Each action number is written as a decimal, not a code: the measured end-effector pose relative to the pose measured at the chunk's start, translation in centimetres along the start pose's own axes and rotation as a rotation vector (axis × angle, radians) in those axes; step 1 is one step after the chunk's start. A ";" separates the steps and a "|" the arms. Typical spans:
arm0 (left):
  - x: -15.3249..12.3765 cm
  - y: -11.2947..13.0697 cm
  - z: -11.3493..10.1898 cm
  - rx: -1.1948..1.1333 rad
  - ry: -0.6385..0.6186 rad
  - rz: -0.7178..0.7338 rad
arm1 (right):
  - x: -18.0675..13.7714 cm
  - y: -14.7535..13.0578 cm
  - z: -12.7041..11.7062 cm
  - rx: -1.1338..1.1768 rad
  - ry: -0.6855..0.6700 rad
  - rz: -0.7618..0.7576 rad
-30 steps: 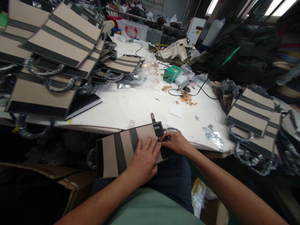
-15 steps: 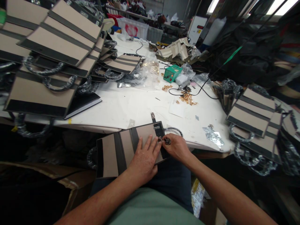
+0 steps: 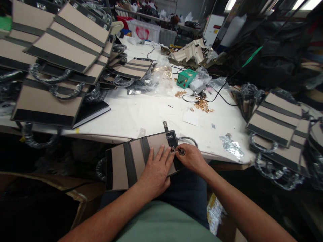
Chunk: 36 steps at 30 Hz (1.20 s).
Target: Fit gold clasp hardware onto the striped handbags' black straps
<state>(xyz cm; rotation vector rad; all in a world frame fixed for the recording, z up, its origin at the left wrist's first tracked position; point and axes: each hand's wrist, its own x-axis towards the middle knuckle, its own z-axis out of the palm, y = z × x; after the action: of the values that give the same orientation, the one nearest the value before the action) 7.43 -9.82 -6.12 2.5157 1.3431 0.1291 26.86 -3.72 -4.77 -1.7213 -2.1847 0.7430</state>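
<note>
A beige handbag panel (image 3: pixel 116 168) with dark stripes and a black end band lies across my lap, its far edge against the table. My left hand (image 3: pixel 155 168) rests flat on it, fingers apart, the tips near a small metal fitting on the black band. Beside those fingertips, my right hand (image 3: pixel 193 156) is closed in a pinch at the band; a small dark piece shows between its fingers, its kind unclear. A strap tab with a metal clasp (image 3: pixel 165 125) sticks up from the far edge. A plastic-wrapped handle (image 3: pixel 189 139) curves out past my right hand.
Similar bag panels (image 3: pixel 68 37) are stacked at the left, and more panels (image 3: pixel 275 114) lie at the right. On the white table (image 3: pixel 141 111) are a green box (image 3: pixel 186 78) with a cable, gold metal pieces (image 3: pixel 204 105) and plastic bags. An open carton (image 3: pixel 78 201) stands lower left.
The view has shifted slightly. Both hands stay at the same spot on the panel; my right hand has turned very little, if at all.
</note>
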 end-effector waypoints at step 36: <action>0.1 0.6 -0.7 0.009 -0.016 -0.030 | 2.2 -0.8 -1.5 0.215 -0.107 0.143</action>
<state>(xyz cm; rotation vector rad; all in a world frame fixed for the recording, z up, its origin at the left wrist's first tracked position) 7.79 -9.89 -5.29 2.4974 1.3771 0.0970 26.42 -1.37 -3.30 -1.7754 -1.9776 1.0867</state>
